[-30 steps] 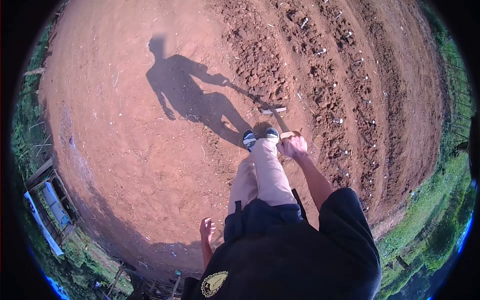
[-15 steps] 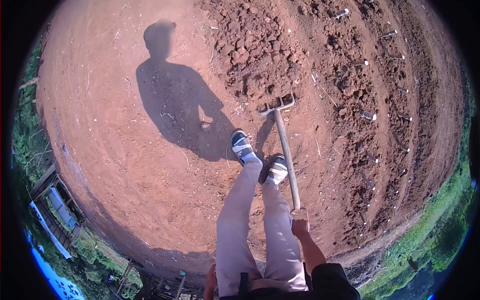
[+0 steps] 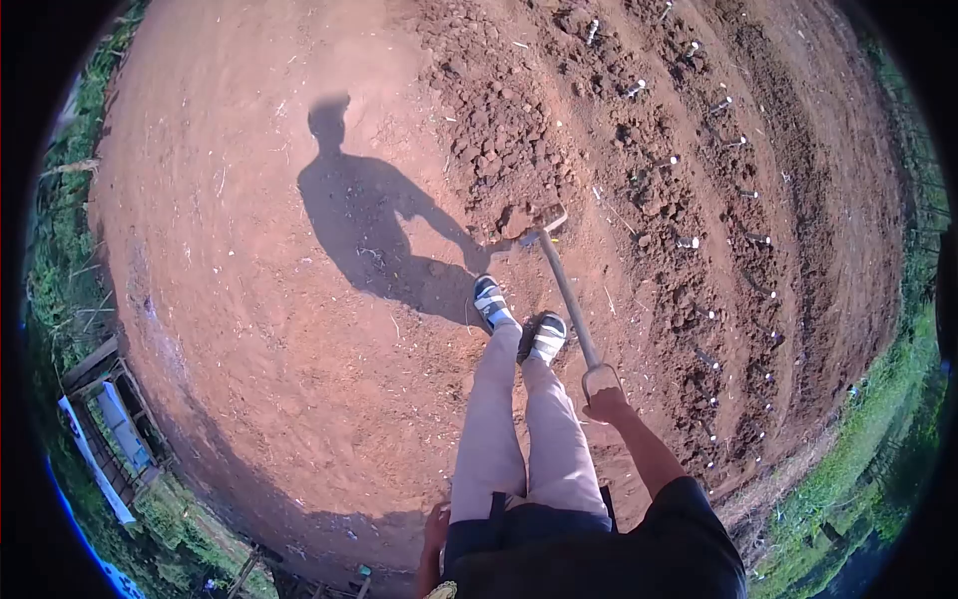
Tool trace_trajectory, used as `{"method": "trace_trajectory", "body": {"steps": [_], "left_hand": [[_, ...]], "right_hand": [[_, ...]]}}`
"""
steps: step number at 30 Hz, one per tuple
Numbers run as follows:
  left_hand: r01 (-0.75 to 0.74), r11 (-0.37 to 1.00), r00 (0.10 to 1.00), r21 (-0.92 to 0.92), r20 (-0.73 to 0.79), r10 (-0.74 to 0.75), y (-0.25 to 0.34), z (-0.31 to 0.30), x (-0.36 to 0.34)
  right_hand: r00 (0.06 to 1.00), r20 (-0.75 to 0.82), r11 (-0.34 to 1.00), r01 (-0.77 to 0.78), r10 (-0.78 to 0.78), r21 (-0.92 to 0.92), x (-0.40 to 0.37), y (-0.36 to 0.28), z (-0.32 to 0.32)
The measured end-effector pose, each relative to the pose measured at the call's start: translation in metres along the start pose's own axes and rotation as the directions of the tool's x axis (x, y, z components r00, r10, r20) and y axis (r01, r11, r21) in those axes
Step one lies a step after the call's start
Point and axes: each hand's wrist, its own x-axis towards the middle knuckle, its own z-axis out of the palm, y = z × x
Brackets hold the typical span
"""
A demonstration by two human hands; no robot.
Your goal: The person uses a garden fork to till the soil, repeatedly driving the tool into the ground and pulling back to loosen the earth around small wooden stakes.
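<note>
My right hand [image 3: 605, 404] is closed around the D-shaped grip of a digging fork [image 3: 569, 290]. The wooden shaft slants forward, away from my right side. Its metal head meets the ground at the near edge of the broken-up soil [image 3: 504, 140], with the tines partly hidden by earth. Beside my left thigh hangs my left hand [image 3: 437, 523], fingers loose and only partly seen, with nothing visible in it. My sandalled feet [image 3: 519, 317] stand just behind and left of the fork head.
To the right run rows of tilled soil with several short pale-ended stakes or cuttings [image 3: 689, 243] sticking out. Bare reddish ground [image 3: 230, 299] stretches left, under my shadow [image 3: 364, 210]. A wooden structure [image 3: 115, 429] stands far left, and grass [image 3: 838, 479] borders the lower right.
The fork head has turned and sits lower in the soil edge, its tines less exposed. The grip and my right hand show more fully, and the whole view has shifted.
</note>
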Motion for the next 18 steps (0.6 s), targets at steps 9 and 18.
{"method": "trace_trajectory", "body": {"steps": [9,18], "left_hand": [[0.059,0.888,0.997,-0.456,-0.017,-0.075,0.051,-0.023,0.016],[0.076,0.909,0.993,-0.409,-0.047,-0.104,0.075,-0.023,0.025]], "right_hand": [[0.889,-0.419,0.98,0.131,-0.182,-0.147,-0.237,-0.076,-0.368],[0.851,-0.474,0.927,0.041,-0.228,-0.372,-0.332,-0.098,-0.355]]}}
